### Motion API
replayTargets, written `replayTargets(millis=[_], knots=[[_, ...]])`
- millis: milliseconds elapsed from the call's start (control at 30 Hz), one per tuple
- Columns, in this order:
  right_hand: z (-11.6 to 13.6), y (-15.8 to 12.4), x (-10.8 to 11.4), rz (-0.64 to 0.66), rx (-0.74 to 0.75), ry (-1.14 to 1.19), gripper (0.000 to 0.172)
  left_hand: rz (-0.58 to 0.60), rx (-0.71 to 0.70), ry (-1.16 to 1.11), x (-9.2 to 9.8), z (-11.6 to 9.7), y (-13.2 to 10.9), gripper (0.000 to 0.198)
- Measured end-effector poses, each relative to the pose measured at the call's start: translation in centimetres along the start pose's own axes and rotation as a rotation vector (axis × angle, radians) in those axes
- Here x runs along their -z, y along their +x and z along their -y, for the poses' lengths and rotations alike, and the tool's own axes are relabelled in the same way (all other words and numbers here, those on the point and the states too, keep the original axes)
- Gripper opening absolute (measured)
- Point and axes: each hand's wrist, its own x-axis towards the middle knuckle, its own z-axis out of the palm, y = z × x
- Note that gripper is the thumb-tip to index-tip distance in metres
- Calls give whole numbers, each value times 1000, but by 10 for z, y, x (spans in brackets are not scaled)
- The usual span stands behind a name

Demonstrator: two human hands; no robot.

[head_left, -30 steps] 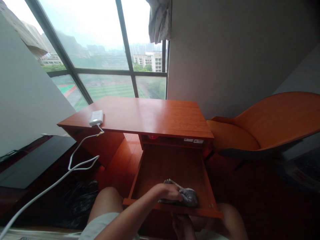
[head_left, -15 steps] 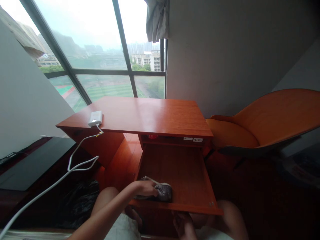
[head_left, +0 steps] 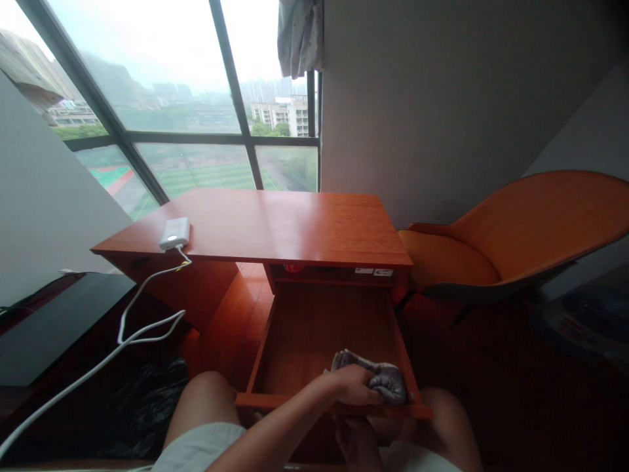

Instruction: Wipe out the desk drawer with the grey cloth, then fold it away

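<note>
My left hand (head_left: 354,385) is closed on a crumpled grey cloth (head_left: 390,383) and presses it into the front right corner of a pulled-out wooden drawer (head_left: 304,328). Part of the cloth bunches up behind the knuckles. My left forearm crosses over the drawer's front panel. Below that panel, in shadow, is my right hand (head_left: 358,440), close to the drawer's underside. Its fingertips are dim and partly hidden, so its grip does not show clearly.
The drawer belongs to a reddish wooden desk (head_left: 295,226). A white power bank (head_left: 175,234) with a white cable (head_left: 122,321) lies on its left end. An orange chair (head_left: 515,229) stands at the right. A black plastic bag (head_left: 147,406) is at the lower left.
My left hand has moved the cloth rightward along the front of the drawer, from the left half to the right corner. My right hand stays below the drawer front. The view has shifted slightly.
</note>
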Motion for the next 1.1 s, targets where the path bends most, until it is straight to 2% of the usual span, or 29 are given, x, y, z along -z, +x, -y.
replayTargets(millis=[100,233,333,433,567,700,800,900,1033,1100], knots=[[20,-3,6,-35,39,6,25,-75,-22,110,-15,-21,14,46],[46,-9,20,-79,107,28,26,-159,33,158,-27,-36,24,49],[44,-15,16,-83,120,29,27,-162,93,131,-27,-41,30,46],[26,-20,0,-73,117,28,30,-119,87,121,-18,-43,34,42],[14,-21,-10,-83,116,42,30,-4,-11,158,0,-41,37,35],[38,-16,10,-130,137,76,26,53,-7,196,5,-36,43,30],[59,-12,23,-168,154,107,22,-21,18,258,-5,-30,49,29],[63,-12,21,-194,152,133,18,-91,-9,278,-13,-22,53,30],[40,-16,2,-203,117,146,22,-163,-46,260,-10,-13,58,30],[23,-14,-6,-163,65,159,26,-192,-26,245,-4,-9,62,29]])
